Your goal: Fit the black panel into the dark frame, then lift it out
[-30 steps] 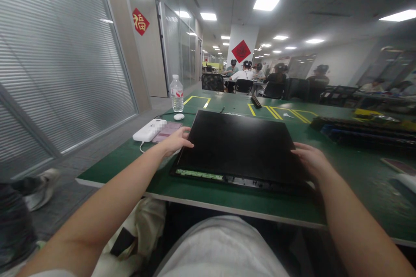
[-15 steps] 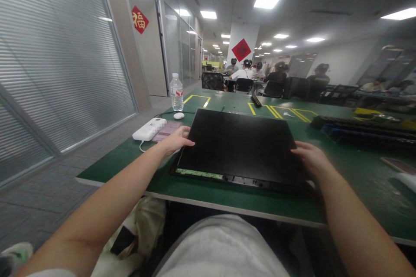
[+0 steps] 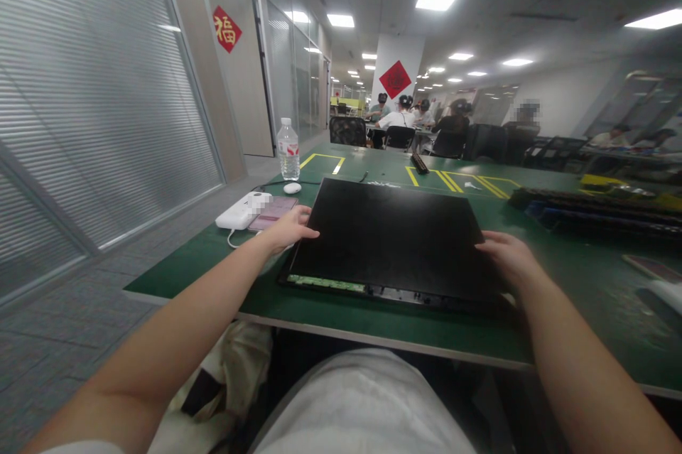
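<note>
A flat black display panel (image 3: 394,237) lies in front of me, over a black frame or backing whose near edge shows below it. Along that near edge runs a strip of green circuit board (image 3: 326,283). My left hand (image 3: 290,228) grips the panel's left edge, thumb on top. On the opposite side my right hand (image 3: 509,255) holds the right edge, thumb and fingers closed about it; its lower fingers are hidden. Whether the panel touches the frame all round I cannot tell.
The green table (image 3: 186,269) has yellow tape marks. A water bottle (image 3: 288,150), a white power bank (image 3: 242,210), a pinkish phone (image 3: 274,211) and a white oval case (image 3: 292,188) stand at left. Dark strips (image 3: 591,216) are piled at right. People sit at tables behind.
Both hands keep their hold on the panel's sides, with the panel almost unmoved. Another person's shoe and leg at the lower left have left the view.
</note>
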The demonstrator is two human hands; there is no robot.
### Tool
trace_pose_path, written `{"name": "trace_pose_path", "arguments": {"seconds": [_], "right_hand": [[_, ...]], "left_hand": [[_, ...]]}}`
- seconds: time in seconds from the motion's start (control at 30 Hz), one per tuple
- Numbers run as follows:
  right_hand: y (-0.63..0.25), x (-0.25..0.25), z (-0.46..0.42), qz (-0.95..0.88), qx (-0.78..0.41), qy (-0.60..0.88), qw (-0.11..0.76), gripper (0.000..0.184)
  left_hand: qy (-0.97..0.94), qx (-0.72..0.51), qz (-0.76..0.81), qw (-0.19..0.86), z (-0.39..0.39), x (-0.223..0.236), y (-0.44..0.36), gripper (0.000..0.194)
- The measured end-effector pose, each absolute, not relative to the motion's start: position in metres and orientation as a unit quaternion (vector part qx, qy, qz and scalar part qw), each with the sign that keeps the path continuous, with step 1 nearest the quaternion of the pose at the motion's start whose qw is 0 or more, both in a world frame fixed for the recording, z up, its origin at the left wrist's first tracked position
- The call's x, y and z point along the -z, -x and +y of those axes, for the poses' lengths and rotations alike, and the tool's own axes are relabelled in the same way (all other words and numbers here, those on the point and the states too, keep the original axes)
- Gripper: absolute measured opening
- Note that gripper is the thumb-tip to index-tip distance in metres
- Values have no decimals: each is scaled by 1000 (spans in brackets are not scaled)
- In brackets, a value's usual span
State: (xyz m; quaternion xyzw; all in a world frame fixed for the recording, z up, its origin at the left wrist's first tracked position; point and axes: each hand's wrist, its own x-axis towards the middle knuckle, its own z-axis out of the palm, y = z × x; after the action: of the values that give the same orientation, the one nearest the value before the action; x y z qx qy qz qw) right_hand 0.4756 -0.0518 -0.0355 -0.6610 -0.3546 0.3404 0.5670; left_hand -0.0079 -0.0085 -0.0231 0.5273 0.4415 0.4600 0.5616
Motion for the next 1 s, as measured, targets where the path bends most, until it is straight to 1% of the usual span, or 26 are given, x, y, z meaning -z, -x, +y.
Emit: {"name": "trace_pose_path", "arguments": {"seconds": [0.23, 0.5, 0.83, 1.0], "right_hand": [[-481, 43, -46, -363, -346, 648, 574, 40], [-473, 38, -50, -356, -346, 642, 584, 37], [-471, 38, -50, -371, -316, 657, 575, 38], [-471, 34, -53, -388, -270, 692, 546, 34]], "left_hand": [[-530, -460, 453, 550, -8, 23, 7, 61], [-540, -450, 455, 547, -7, 25, 7, 63], [-546, -442, 463, 540, -7, 24, 8, 66], [-556, -445, 460, 530, -7, 23, 9, 65]]}}
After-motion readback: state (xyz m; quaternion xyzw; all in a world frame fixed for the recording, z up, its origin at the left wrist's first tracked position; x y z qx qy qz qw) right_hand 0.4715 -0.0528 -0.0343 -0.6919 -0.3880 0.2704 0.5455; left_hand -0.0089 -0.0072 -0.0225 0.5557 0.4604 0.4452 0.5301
